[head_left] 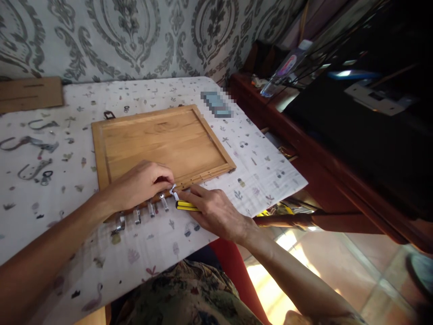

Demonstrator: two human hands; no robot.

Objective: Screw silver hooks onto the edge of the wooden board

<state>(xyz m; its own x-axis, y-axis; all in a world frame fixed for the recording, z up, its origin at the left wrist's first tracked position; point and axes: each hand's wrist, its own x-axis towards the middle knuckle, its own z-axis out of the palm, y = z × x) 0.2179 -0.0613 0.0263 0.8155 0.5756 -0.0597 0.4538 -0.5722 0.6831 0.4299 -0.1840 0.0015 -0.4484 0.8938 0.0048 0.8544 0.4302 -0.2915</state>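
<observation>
A wooden framed panel [158, 140] lies flat on the table. Along its near edge, several shiny metal hooks [151, 209] stick out toward me in a row. My left hand [144, 180] rests over that edge, thumb and fingertips pinched at the top of the rightmost metal hook [175, 194]. Close beside it, my right hand [216, 210] is closed around a yellow-and-black handled tool [187, 206], whose kind I cannot make out. The right fingertips are next to the same hook. Small dark holes dot the frame's edge to the right.
Loose curved metal pieces [30, 143] lie on the left of the patterned tablecloth [189, 271]. Brown cardboard [30, 94] sits at the back left, and a blurred-out item [216, 104] behind the panel. A dark wooden cabinet [321, 158] with a plastic bottle [286, 67] stands at right.
</observation>
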